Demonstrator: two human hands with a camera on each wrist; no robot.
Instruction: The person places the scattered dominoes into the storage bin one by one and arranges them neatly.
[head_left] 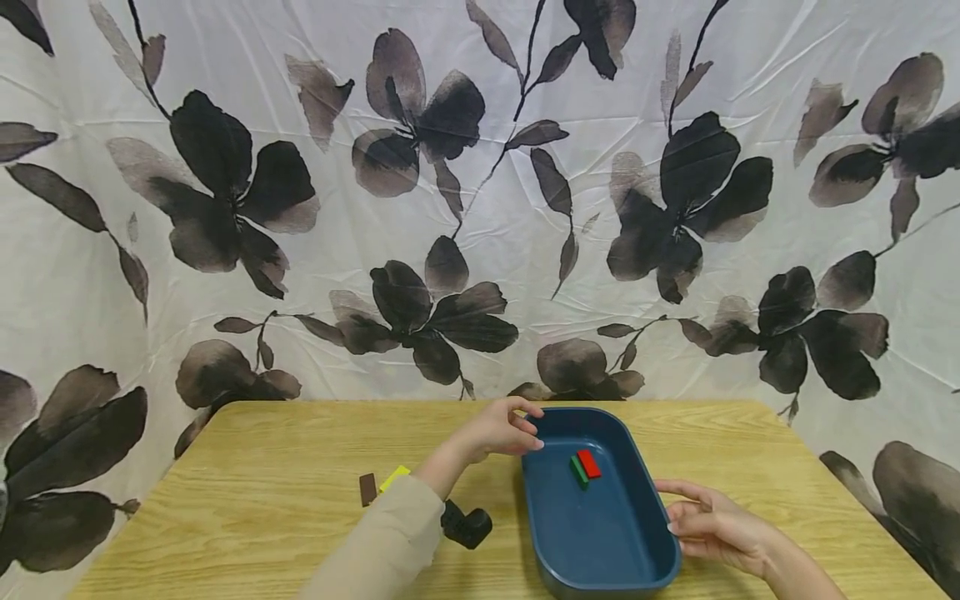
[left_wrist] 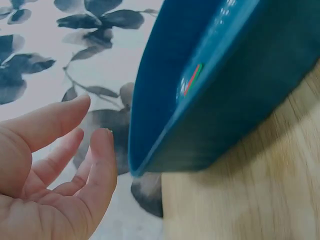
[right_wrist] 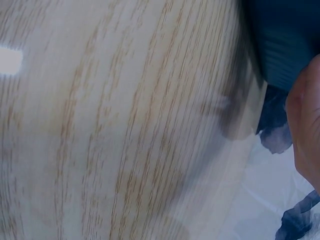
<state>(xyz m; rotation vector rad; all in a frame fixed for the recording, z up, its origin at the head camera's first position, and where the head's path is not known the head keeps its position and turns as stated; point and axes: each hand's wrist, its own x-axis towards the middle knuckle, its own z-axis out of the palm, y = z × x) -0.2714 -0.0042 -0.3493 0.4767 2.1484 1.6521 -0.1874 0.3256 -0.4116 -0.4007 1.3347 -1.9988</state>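
A deep blue rectangular tub (head_left: 600,542) with rounded corners stands on the wooden table. Inside it, toward the far end, a red block (head_left: 588,463) and a green block (head_left: 579,472) lie side by side. My left hand (head_left: 498,429) is at the tub's far left corner, fingers loosely bent; the left wrist view shows a gap between its fingertips and the tub wall (left_wrist: 240,110). Along the right side, my right hand (head_left: 712,529) has its fingertips right at the rim, fingers relaxed. Only part of that hand (right_wrist: 306,120) enters the right wrist view.
Left of the tub, a brown block (head_left: 367,489) and a yellow block (head_left: 395,477), partly behind my left arm, lie on the table (head_left: 247,500). A black rounded piece (head_left: 471,528) shows beside the left sleeve (head_left: 390,533). Behind the table hangs a floral cloth (head_left: 525,333).
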